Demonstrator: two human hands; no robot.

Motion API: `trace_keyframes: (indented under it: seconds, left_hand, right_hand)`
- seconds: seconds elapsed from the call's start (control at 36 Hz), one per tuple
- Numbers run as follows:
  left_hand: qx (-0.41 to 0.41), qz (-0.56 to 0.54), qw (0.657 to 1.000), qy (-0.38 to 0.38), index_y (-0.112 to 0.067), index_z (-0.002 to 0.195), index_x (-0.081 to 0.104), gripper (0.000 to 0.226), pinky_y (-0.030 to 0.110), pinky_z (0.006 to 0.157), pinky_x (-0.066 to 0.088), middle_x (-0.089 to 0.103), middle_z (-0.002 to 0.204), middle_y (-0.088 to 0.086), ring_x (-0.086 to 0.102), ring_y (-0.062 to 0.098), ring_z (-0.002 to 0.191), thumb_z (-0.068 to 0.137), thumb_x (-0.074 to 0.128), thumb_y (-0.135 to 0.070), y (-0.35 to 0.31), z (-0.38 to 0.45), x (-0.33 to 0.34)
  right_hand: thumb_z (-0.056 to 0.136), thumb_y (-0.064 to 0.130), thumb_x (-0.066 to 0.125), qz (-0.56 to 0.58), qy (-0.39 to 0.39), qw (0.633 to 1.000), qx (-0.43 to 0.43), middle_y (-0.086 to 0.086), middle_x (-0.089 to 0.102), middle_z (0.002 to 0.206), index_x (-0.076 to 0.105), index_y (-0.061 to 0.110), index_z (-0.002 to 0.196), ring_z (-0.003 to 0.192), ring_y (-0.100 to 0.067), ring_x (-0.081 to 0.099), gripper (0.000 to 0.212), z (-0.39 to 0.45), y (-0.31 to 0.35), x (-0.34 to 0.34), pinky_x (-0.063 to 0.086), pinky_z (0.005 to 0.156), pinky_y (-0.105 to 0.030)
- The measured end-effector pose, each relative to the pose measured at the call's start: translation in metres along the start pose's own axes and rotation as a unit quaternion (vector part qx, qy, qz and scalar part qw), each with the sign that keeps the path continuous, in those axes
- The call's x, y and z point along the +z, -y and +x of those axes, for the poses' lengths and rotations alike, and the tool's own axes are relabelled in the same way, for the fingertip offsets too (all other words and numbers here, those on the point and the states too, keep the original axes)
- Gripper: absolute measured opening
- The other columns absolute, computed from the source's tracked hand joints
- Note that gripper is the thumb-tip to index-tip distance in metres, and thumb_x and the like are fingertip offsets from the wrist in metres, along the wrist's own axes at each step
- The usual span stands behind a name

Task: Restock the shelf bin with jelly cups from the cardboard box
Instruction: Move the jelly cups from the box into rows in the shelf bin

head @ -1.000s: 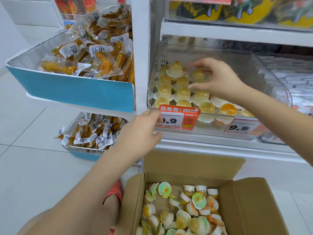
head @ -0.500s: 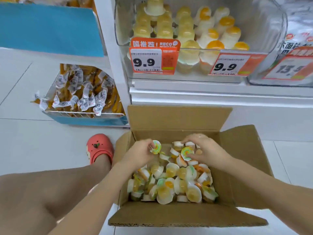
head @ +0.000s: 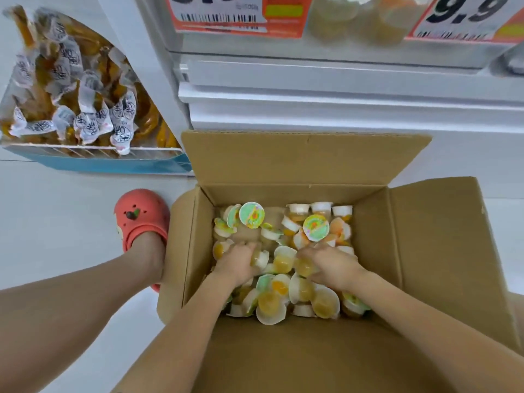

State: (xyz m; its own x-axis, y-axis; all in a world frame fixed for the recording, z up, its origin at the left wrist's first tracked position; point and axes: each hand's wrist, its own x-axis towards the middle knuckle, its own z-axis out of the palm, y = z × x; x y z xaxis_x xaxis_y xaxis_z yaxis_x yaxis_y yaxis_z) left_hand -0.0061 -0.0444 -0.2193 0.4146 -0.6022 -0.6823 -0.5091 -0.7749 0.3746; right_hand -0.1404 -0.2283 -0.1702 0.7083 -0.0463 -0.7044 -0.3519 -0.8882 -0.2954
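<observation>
An open cardboard box [head: 425,251] stands on the floor below the shelf, with several jelly cups [head: 272,304] heaped loosely inside. Both my hands are down in the heap. My left hand [head: 238,263] curls around a yellow jelly cup [head: 259,258] near the box's left side. My right hand [head: 331,263] curls around another yellow jelly cup [head: 302,266] near the middle. Only the bottom front of the clear shelf bin [head: 354,24] shows at the top edge, with jelly cups inside it.
Orange price tags [head: 235,15] hang on the bin's front. A blue-fronted wire basket [head: 107,163] of wrapped snacks sits at the left. My foot in a red clog [head: 141,219] is on the white floor beside the box. The box flaps stand open at the back and right.
The view dropped from the shelf to the box. Both hands left the bin and price tag, reached into the box, and moved from its far end nearer to grasp cups.
</observation>
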Motion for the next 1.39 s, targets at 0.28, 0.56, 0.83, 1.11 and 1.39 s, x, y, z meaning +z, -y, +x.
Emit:
trace_keyframes:
  seconds: [0.28, 0.56, 0.83, 1.11, 1.39]
  left_hand:
    - [-0.010, -0.156, 0.988, -0.007, -0.015, 0.114, 0.058, 0.049, 0.022, 0.078, 0.038, 0.058, 0.117, 0.002, 0.051, 0.015, 0.104, 0.070, 0.081, -0.018, -0.008, 0.012, -0.005]
    - [0.074, -0.626, 0.759, 0.163, -0.008, 0.130, 0.051, 0.048, 0.031, 0.089, 0.054, 0.060, 0.125, 0.013, 0.064, 0.020, 0.104, 0.086, 0.056, 0.008, -0.061, -0.070, -0.143]
    - [0.200, -0.679, 0.693, 0.137, -0.002, 0.128, 0.051, 0.049, 0.045, 0.085, 0.055, 0.062, 0.118, 0.018, 0.066, 0.028, 0.099, 0.080, 0.059, 0.001, -0.134, -0.178, -0.234]
    - [0.252, -0.710, 0.652, 0.081, -0.004, 0.112, 0.067, 0.069, 0.033, 0.074, 0.058, 0.067, 0.113, 0.019, 0.068, 0.027, 0.098, 0.048, 0.092, -0.015, -0.151, -0.203, -0.242]
    - [0.196, -0.700, 0.684, 0.065, 0.004, 0.110, 0.059, 0.047, 0.030, 0.065, 0.059, 0.069, 0.103, 0.020, 0.070, 0.028, 0.089, 0.067, 0.073, -0.011, -0.157, -0.206, -0.244]
  right_hand:
    - [0.077, 0.014, 0.073, 0.268, -0.140, 0.952, 0.057, 0.006, 0.059, 0.099, 0.058, 0.021, 0.112, 0.086, -0.011, 0.057, 0.039, -0.010, 0.000, -0.005, 0.042, 0.060, -0.009]
    - [0.094, 0.014, 0.051, 0.809, -0.078, 0.582, 0.014, -0.008, 0.063, 0.101, 0.058, 0.007, 0.121, 0.088, -0.018, 0.064, 0.028, -0.073, 0.026, -0.096, 0.057, 0.083, -0.029]
    - [0.068, 0.020, 0.082, 0.549, -0.336, 0.737, -0.206, 0.011, 0.066, 0.103, 0.062, 0.023, 0.101, 0.095, -0.009, 0.064, 0.039, -0.175, 0.091, -0.197, 0.051, 0.081, -0.022]
    - [0.076, 0.015, 0.075, 0.462, -0.356, 0.754, -0.302, 0.001, 0.060, 0.123, 0.052, 0.023, 0.129, 0.115, -0.012, 0.057, 0.058, -0.191, 0.104, -0.214, 0.046, 0.093, -0.020]
    - [0.058, 0.038, 0.082, 0.356, -0.373, 0.821, -0.246, 0.011, 0.066, 0.110, 0.062, 0.036, 0.116, 0.104, -0.012, 0.062, 0.061, -0.189, 0.100, -0.226, 0.050, 0.094, -0.035]
